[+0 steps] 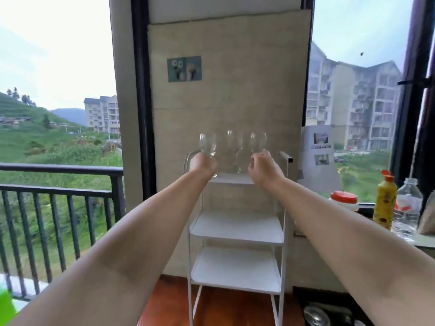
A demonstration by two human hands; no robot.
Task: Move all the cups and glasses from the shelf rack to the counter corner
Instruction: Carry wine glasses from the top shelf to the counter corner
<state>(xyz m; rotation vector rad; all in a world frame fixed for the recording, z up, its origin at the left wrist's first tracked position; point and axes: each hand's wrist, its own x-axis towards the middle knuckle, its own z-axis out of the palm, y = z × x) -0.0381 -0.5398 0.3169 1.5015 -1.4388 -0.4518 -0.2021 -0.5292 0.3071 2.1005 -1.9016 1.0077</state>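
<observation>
You grip a wine glass (208, 145) in your left hand (203, 164) and another glass (258, 142) in your right hand (263, 170) above the rack (236, 228), a third glass (233, 147) waiting between; the bench (421, 238) holds none yet.

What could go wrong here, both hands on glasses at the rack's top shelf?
1. The left hand and right hand each grip a wine glass; lifting either could clip the middle glass standing close between them.
2. Clear glass blurs against the wall, so the grips are hard to judge.
</observation>
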